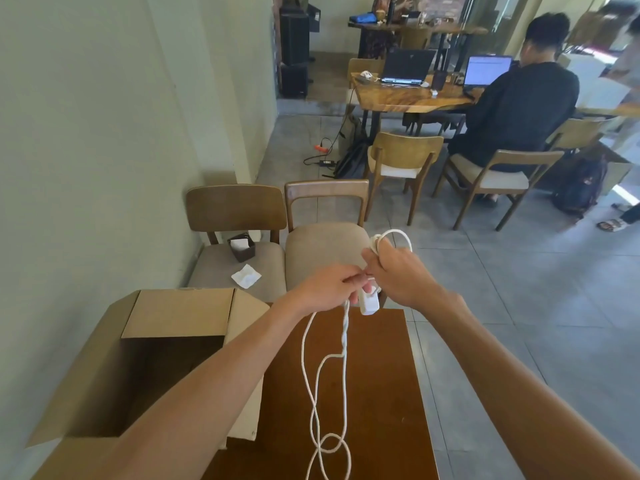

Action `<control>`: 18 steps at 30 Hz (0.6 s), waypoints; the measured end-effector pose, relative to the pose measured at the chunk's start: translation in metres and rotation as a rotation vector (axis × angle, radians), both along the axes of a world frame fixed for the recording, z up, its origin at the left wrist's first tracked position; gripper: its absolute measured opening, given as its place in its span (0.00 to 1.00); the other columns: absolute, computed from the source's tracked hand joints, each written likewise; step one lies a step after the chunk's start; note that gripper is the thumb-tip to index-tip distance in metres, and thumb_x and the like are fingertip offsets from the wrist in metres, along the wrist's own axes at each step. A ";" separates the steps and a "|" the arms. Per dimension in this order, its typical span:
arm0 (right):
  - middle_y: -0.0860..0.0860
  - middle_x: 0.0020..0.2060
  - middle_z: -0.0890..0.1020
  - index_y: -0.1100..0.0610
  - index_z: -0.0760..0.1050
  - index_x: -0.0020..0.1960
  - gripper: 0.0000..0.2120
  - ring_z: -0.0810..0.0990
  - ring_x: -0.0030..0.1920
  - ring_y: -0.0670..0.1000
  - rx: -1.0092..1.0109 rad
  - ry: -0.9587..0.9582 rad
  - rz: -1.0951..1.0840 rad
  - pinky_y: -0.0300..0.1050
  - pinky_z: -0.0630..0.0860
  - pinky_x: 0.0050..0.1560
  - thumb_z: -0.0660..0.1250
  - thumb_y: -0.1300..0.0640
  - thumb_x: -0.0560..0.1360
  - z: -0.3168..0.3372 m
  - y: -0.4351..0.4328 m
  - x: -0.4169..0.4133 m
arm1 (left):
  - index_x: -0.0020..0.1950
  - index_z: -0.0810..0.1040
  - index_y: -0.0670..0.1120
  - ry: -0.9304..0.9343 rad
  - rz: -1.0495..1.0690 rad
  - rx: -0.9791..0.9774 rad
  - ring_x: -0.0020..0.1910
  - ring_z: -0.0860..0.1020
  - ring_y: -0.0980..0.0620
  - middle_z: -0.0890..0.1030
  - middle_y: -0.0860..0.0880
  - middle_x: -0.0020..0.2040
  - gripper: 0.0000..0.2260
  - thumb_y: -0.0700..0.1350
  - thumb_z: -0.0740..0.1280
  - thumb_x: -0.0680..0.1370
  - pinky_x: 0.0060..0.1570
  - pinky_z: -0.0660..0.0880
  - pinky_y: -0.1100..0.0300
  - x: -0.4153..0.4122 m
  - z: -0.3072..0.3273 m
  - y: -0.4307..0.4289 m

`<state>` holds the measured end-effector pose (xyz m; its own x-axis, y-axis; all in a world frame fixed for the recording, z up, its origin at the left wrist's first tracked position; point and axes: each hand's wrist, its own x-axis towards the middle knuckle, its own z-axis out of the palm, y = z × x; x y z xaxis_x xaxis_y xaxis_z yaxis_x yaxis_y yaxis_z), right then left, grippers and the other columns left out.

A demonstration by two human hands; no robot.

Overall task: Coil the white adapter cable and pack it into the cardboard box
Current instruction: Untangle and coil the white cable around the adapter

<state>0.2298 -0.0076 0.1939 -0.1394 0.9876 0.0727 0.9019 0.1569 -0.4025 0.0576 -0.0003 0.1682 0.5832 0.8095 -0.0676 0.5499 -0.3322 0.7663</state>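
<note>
The right hand (398, 271) clamps the finished loops so they cannot unwind; the left hand (329, 287) pinches the white adapter cable (344, 344), feeding the slack above the open cardboard box (145, 368).

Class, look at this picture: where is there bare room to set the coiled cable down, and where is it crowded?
Free: the inside of the open cardboard box, and the brown table right of the dangling white cable. Crowded: the table's middle, under the cable's loose loops, and the air above its far edge, where left hand and right hand work.
</note>
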 end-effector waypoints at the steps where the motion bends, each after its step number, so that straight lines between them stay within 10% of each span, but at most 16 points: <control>1: 0.52 0.36 0.74 0.61 0.70 0.49 0.17 0.74 0.37 0.54 -0.009 -0.078 0.025 0.47 0.68 0.37 0.53 0.49 0.87 -0.001 0.000 0.001 | 0.51 0.81 0.51 -0.009 0.019 0.015 0.38 0.79 0.56 0.80 0.54 0.38 0.14 0.52 0.56 0.87 0.44 0.74 0.62 0.001 0.002 0.001; 9: 0.51 0.41 0.83 0.54 0.80 0.43 0.25 0.78 0.37 0.46 -0.303 0.575 -0.126 0.40 0.76 0.43 0.59 0.35 0.81 -0.011 -0.004 0.008 | 0.49 0.72 0.64 0.051 -0.102 -0.075 0.43 0.78 0.67 0.78 0.70 0.39 0.09 0.64 0.57 0.83 0.45 0.71 0.66 -0.011 0.008 0.001; 13: 0.59 0.48 0.83 0.58 0.84 0.49 0.37 0.82 0.49 0.57 -0.509 0.562 -0.040 0.49 0.80 0.56 0.69 0.23 0.65 -0.011 -0.013 0.018 | 0.53 0.76 0.60 0.067 -0.137 0.054 0.51 0.75 0.65 0.77 0.68 0.47 0.05 0.59 0.65 0.81 0.50 0.68 0.64 -0.028 -0.003 0.007; 18: 0.55 0.38 0.79 0.61 0.85 0.47 0.21 0.74 0.39 0.50 -0.648 0.599 -0.033 0.41 0.73 0.44 0.74 0.40 0.75 -0.016 -0.014 0.024 | 0.56 0.85 0.52 -0.014 -0.039 0.259 0.50 0.78 0.57 0.79 0.57 0.49 0.08 0.51 0.72 0.79 0.47 0.73 0.72 -0.025 -0.005 0.005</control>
<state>0.2539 -0.0216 0.1783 -0.2282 0.8630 -0.4508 0.5111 -0.2879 -0.8099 0.0324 0.0050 0.1628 0.6135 0.7758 0.1473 0.5229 -0.5389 0.6604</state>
